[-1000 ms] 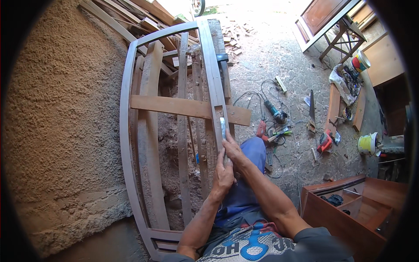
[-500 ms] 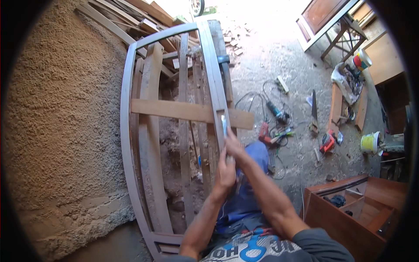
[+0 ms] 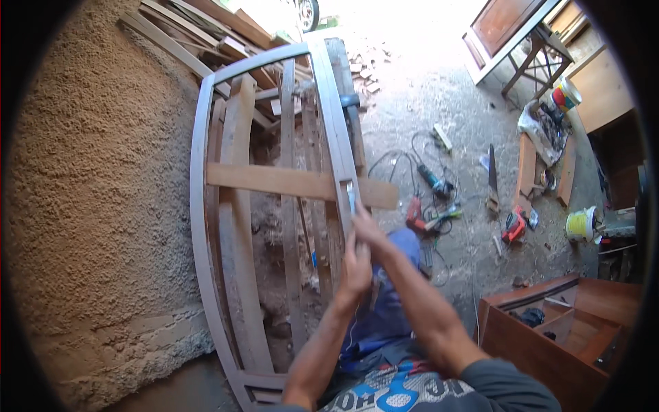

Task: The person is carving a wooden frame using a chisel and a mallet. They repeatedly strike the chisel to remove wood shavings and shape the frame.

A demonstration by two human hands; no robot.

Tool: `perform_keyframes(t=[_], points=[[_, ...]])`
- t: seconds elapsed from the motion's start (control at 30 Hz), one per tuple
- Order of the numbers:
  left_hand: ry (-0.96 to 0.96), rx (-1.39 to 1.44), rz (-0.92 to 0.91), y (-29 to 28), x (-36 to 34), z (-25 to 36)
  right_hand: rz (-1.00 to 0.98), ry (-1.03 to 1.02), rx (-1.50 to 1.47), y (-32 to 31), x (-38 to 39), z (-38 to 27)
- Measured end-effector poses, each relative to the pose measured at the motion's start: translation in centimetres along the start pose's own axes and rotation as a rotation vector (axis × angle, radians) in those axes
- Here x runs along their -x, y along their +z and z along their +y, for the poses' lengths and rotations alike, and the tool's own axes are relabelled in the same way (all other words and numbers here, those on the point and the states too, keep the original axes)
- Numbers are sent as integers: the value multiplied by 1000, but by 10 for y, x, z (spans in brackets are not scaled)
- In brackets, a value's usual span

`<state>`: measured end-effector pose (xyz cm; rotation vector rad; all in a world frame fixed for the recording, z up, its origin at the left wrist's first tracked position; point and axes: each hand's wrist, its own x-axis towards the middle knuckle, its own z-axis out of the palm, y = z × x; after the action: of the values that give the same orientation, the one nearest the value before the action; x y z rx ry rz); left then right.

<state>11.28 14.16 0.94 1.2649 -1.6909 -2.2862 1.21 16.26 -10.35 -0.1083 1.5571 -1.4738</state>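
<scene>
A long pale wooden frame (image 3: 198, 178) lies over planks, with a loose crosswise board (image 3: 268, 177) through it. At a cut recess in the frame's right rail is a flat bright metal blade (image 3: 351, 197), apparently a chisel. My right hand (image 3: 368, 231) is closed on this tool, just below the blade. My left hand (image 3: 355, 270) is closed lower down along the same rail, apparently round the tool's handle, which is mostly hidden. Both hands are blurred. My blue-clad leg (image 3: 398, 247) is beside the frame.
Power tools (image 3: 431, 180), cords and a handsaw (image 3: 491, 175) lie on the floor at right. Buckets (image 3: 581, 225), a wooden cabinet (image 3: 522, 329) and a door on a trestle (image 3: 495, 26) stand there too. A rough wall (image 3: 103, 206) borders the left, with stacked timber (image 3: 185, 31) behind.
My hands and the blade stay on the right rail, blurring as they shift slightly along it. The whole view has shifted slightly, with the far end of the frame appearing a little lower.
</scene>
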Motion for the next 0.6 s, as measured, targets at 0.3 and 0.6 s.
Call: perform_keyframes(t=[0.3,0.6], points=[[-15,21,37,-15,-6,-11,-44,149,-170,23,21,-41],[985,-545,21,19,-16,22,71,-574,-388,-20,56,-137]])
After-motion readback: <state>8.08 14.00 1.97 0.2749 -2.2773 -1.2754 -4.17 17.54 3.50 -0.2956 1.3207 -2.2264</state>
